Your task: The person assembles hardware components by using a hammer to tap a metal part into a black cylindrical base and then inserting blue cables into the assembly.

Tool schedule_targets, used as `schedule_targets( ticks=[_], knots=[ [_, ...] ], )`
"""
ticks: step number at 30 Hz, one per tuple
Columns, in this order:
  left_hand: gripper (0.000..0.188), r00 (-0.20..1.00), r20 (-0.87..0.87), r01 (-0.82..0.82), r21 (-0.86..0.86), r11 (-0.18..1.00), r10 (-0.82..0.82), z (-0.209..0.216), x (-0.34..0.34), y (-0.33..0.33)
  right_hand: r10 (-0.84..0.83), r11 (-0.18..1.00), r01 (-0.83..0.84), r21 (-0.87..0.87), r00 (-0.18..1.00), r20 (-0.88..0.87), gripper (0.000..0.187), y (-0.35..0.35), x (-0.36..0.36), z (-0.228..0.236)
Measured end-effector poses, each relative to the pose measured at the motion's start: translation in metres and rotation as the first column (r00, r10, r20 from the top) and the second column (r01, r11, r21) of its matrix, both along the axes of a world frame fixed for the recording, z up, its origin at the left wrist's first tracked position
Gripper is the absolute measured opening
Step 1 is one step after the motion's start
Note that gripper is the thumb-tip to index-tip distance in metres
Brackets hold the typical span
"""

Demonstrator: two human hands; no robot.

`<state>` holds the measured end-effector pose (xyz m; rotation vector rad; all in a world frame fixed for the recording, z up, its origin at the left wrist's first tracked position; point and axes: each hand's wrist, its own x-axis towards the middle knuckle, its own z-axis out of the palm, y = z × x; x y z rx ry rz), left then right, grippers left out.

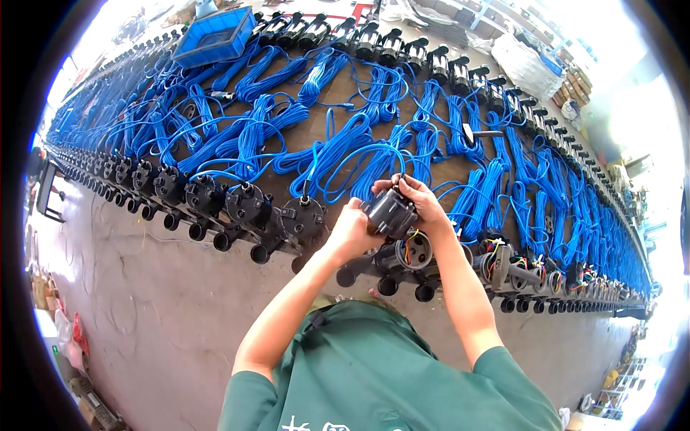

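Note:
Between my two hands is a black round housing cap (392,213) with a blue cable running from its top. My left hand (353,228) grips its left side with bent fingers. On the far right side, my right hand (420,200) has its fingers closed at the cap and the cable's base. Just below sits an uncovered round black housing (415,251) with coloured wires inside. To the left, a capped black housing (302,218) stands in the row along the table's near edge, a cable rising from it.
Bundled blue cables (338,147) cover much of the brown table (287,169). A blue plastic crate (215,37) sits at the far left. Uncapped housings with coloured wires (496,262) continue to the right. Another row of black units (392,47) lines the far edge.

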<state>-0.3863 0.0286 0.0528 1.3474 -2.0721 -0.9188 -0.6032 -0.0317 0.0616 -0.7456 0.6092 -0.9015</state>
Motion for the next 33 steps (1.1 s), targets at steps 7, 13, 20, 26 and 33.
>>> schedule_targets(
  ticks=[7, 13, 20, 26, 33],
  knots=[
    [0.047, 0.995, 0.008, -0.097, -0.297, 0.95, 0.104, -0.036, 0.006, 0.017, -0.221, 0.961, 0.156, -0.228, 0.928, -0.299, 0.019, 0.013, 0.027, -0.013],
    [0.054, 0.979, 0.086, -0.142, -0.354, 0.924, 0.183, -0.048, 0.017, 0.064, -0.322, 0.903, 0.11, -0.416, 0.814, -0.483, 0.02, 0.03, 0.029, -0.025],
    [0.031, 0.886, -0.345, -0.392, -0.196, 0.899, 0.311, -0.06, 0.016, 0.078, -0.336, 0.909, 0.175, -0.379, 0.846, -0.414, 0.016, 0.035, 0.03, -0.025],
    [0.025, 0.772, -0.331, -0.585, -0.035, 0.81, 0.542, -0.07, -0.004, 0.072, -0.345, 0.873, 0.052, -0.485, 0.769, -0.538, 0.014, 0.033, 0.047, -0.009],
    [0.025, 0.886, -0.375, -0.362, -0.189, 0.913, 0.273, -0.057, 0.028, 0.096, -0.425, 0.802, -0.006, -0.597, 0.695, -0.58, 0.012, 0.051, 0.055, -0.006]
  ],
)
